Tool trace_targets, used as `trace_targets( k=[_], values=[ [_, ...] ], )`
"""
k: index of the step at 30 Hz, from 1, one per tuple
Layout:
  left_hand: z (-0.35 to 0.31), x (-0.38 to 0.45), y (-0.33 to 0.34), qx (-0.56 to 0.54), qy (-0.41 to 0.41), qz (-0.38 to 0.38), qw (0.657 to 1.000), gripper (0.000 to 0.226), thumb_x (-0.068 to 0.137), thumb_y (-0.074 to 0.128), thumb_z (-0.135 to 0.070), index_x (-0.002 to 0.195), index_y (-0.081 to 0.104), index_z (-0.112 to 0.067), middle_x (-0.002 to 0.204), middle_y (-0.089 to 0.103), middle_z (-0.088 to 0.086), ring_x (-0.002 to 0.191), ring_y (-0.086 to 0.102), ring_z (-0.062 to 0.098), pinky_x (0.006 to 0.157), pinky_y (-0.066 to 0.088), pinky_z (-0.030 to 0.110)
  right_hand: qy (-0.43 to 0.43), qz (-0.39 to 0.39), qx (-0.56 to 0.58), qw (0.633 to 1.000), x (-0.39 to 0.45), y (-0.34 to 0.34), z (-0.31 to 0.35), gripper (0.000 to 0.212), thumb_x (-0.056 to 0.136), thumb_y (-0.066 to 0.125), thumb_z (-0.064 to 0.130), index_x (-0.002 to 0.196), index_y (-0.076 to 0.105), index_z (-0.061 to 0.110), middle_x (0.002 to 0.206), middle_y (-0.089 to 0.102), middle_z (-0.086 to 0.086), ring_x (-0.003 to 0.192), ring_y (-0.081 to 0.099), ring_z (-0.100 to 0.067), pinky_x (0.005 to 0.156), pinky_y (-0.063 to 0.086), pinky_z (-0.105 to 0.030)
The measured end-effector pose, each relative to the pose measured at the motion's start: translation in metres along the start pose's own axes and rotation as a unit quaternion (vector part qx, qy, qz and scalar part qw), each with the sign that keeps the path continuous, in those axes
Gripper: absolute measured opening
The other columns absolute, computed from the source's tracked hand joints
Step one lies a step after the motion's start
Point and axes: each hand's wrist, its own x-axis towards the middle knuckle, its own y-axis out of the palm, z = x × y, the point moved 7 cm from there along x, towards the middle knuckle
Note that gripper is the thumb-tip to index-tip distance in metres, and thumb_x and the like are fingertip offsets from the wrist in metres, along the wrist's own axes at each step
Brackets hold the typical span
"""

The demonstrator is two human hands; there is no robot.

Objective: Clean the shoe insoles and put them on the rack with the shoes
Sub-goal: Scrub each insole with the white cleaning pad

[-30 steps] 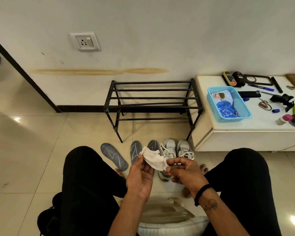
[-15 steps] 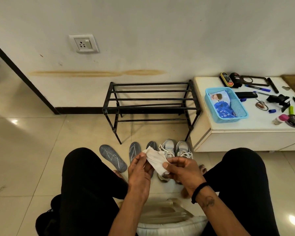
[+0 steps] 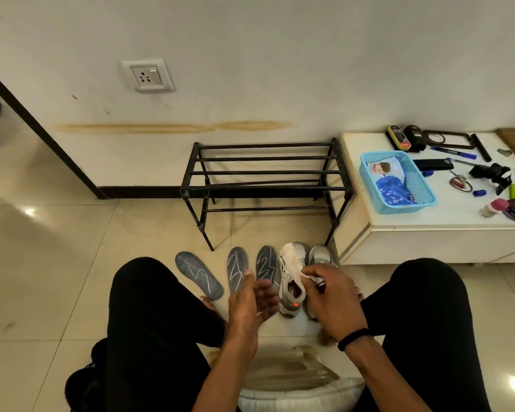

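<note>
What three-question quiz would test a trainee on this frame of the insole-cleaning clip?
1. True or false: the shoe rack already holds the shoes.
2. How many insoles lie on the floor?
3. Which hand has its grip on the white wipe: A) left hand, B) right hand, C) both?

Key: 1. False; its bars are bare and the shoes stand on the floor. 2. Three. 3. B; the left hand is open beside it.

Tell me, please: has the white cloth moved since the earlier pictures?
Yes. The white cloth has left the left hand; only the right hand pinches it now, further right, over the gray shoes instead of beside them.
</note>
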Motion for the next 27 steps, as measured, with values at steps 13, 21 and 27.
trace_targets(
  k=[13,21,27],
  values=[
    [0.003,-0.008,0.026,0.009,0.002,0.165,0.986,0.023,0.089,0.073,-0.005,0.112,0.072,-0.002,0.110,0.075,0.021,0.096,0.073,0.030,0.081,0.061,0.039,0.126,0.020,0.134,0.983,0.004,0.004,-0.024,0.045,0.086,0.052,-0.013,0.069,0.077,0.021,0.110,0.068,0.013,0.107,0.059,0.007,0.092,0.047,-0.015],
    [0.009,-0.020,0.036,0.085,-0.013,0.241,0.967,0.036,0.089,0.076,-0.009,0.123,0.068,-0.004,0.112,0.075,0.018,0.103,0.074,0.032,0.089,0.060,0.043,0.193,0.034,0.243,0.950,0.002,0.008,-0.029,0.038,0.090,0.052,-0.012,0.078,0.079,0.012,0.085,0.077,0.009,0.087,0.072,-0.005,0.085,0.057,-0.029],
    [0.011,-0.019,0.037,0.095,-0.011,0.227,0.969,0.034,0.089,0.074,-0.001,0.122,0.065,-0.002,0.108,0.076,0.019,0.092,0.075,0.029,0.077,0.061,0.038,0.225,0.020,0.297,0.928,0.001,0.008,-0.029,0.041,0.087,0.050,-0.013,0.073,0.079,0.013,0.085,0.078,0.000,0.088,0.073,-0.015,0.082,0.058,-0.033]
  ],
)
